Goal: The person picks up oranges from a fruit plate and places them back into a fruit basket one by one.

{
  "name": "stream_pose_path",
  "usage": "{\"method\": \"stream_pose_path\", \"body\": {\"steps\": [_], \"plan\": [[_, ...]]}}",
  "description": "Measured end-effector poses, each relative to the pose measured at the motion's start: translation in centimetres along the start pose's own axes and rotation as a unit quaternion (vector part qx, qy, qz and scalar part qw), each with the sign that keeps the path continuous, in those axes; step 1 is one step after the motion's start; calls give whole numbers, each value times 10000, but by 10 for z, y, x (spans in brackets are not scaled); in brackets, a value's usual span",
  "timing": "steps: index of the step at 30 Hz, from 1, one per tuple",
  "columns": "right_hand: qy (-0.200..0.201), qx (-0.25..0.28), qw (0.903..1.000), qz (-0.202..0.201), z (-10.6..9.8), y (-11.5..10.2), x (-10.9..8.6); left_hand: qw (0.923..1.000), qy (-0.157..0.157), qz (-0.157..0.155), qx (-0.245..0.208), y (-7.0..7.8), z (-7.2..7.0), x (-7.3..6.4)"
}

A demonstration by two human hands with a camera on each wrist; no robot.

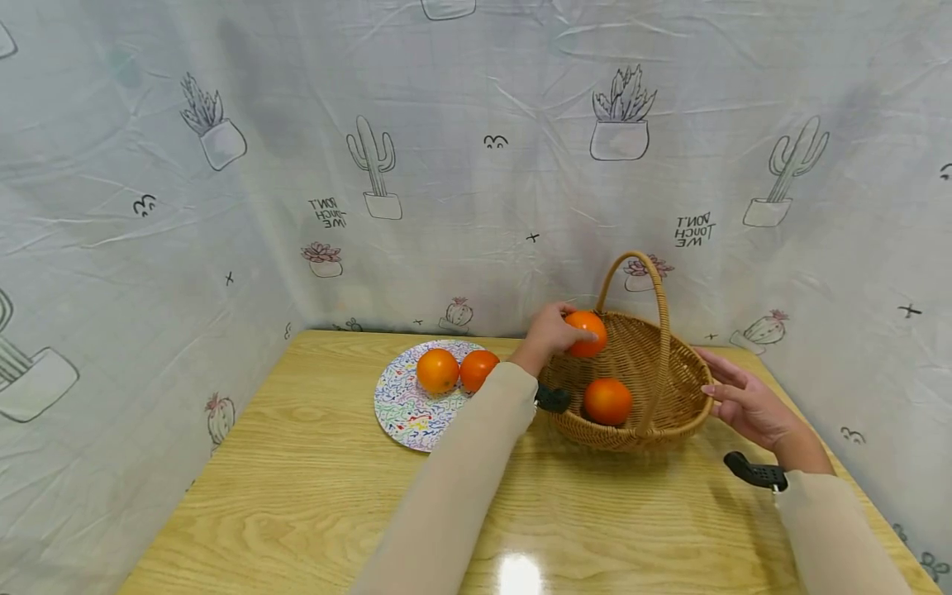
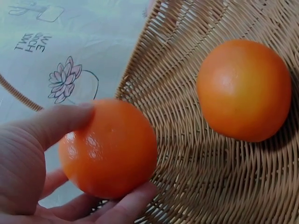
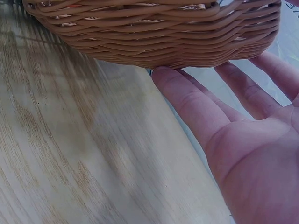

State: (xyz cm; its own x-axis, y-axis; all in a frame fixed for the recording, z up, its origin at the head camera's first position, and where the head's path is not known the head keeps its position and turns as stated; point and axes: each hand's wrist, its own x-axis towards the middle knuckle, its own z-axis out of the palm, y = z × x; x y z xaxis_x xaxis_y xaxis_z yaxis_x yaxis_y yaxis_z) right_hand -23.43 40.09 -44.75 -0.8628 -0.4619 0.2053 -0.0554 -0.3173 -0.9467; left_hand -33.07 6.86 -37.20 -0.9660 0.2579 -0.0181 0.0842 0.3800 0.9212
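Note:
My left hand (image 1: 550, 335) grips an orange (image 1: 587, 334) over the left side of a wicker basket (image 1: 632, 347). In the left wrist view, the thumb lies on top of that orange (image 2: 110, 151) and fingers support it below. A second orange (image 1: 608, 402) rests inside the basket. At the basket's right side is my right hand (image 1: 754, 409), its fingers extended and touching the wicker. The right wrist view shows straight fingertips (image 3: 168, 79) against the basket's underside (image 3: 163, 46).
Left of the basket, a round patterned plate (image 1: 402, 417) carries two oranges (image 1: 437, 371), partly covered by my left sleeve (image 1: 468, 471). The basket's arched handle (image 1: 660, 330) rises over its middle. Behind the wooden table (image 1: 283, 463) hangs a cactus-print sheet (image 1: 461, 223).

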Motion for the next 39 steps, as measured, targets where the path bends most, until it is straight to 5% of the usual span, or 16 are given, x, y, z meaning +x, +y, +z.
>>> {"method": "stream_pose_path", "body": {"steps": [12,21,25,29,39], "plan": [[110,-59,9999,54,0,-2,4,9943,270,-163,1015,4,9,2],[50,43,10000,63,-2,-1,6,9940,227,-159,1059,6,8,6],[44,82,9999,65,-3,-1,7,9994,-99,-166,282,6,2,4],[58,104,9999,60,-5,-2,8,9966,-498,-147,-639,5,-5,0],[110,36,9999,50,-2,-2,6,9898,-822,175,-1148,-2,-23,-16]]}}
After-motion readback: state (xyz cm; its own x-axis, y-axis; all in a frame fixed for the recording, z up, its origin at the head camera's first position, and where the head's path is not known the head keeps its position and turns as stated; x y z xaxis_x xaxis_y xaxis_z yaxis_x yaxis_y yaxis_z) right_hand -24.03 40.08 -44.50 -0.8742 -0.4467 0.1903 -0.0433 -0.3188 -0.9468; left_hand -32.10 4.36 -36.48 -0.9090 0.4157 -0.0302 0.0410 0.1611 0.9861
